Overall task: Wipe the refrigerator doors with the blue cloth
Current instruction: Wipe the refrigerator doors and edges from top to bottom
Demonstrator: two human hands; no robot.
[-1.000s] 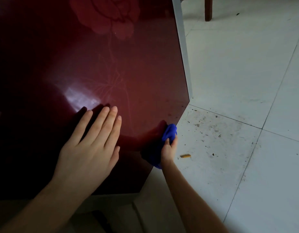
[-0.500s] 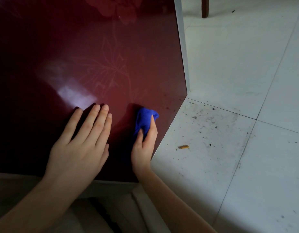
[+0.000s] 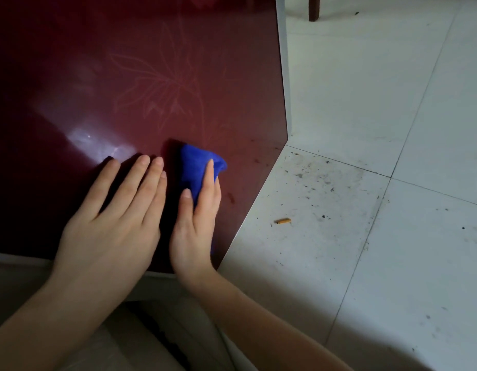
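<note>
The dark red refrigerator door (image 3: pixel 151 76) is glossy, with a faint flower pattern, and fills the upper left. My right hand (image 3: pixel 197 223) holds the bunched blue cloth (image 3: pixel 196 163) between thumb and fingers and presses it against the door's lower part, close to the bottom right corner. Most of the cloth is hidden under that hand. Just to its left, my left hand (image 3: pixel 117 223) lies flat on the door with straight fingers. Small dark marks dot the door to the right of the cloth.
White floor tiles (image 3: pixel 366 103) spread to the right, with dark specks of dirt (image 3: pixel 312 178) near the door's corner and a small orange stub (image 3: pixel 283 221). A dark furniture leg (image 3: pixel 313 8) stands at the top. My light trousers (image 3: pixel 111 344) show at the bottom.
My right hand has slid the cloth left and up along the door, from its right edge to beside my left hand. The left hand stays flat on the door.
</note>
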